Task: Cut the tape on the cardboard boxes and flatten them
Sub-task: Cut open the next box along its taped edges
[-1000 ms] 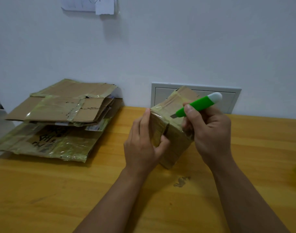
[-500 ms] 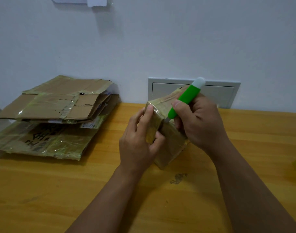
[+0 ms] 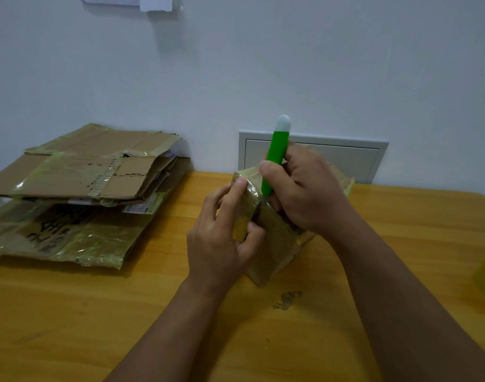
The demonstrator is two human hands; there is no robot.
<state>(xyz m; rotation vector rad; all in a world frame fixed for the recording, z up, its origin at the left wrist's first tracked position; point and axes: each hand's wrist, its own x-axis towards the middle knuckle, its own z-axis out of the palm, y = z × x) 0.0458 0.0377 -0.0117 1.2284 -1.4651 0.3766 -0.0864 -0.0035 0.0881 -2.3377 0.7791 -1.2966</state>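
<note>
The left hand [image 3: 222,238] grips the small taped box [image 3: 271,244] on the worktop [image 3: 98,312], while the right hand [image 3: 304,194] holds a green knife [image 3: 274,158] nearly upright, tip at the box's top edge. The tape cut seems underway; next likely calls for drawing the blade along the seam, clear of the left fingers [image 3: 236,194].

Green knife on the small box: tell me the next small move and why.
Probably draw the green knife down along the taped seam: the right hand holds it nearly upright, tip at the small box top edge, and the left hand grips the box.
</note>
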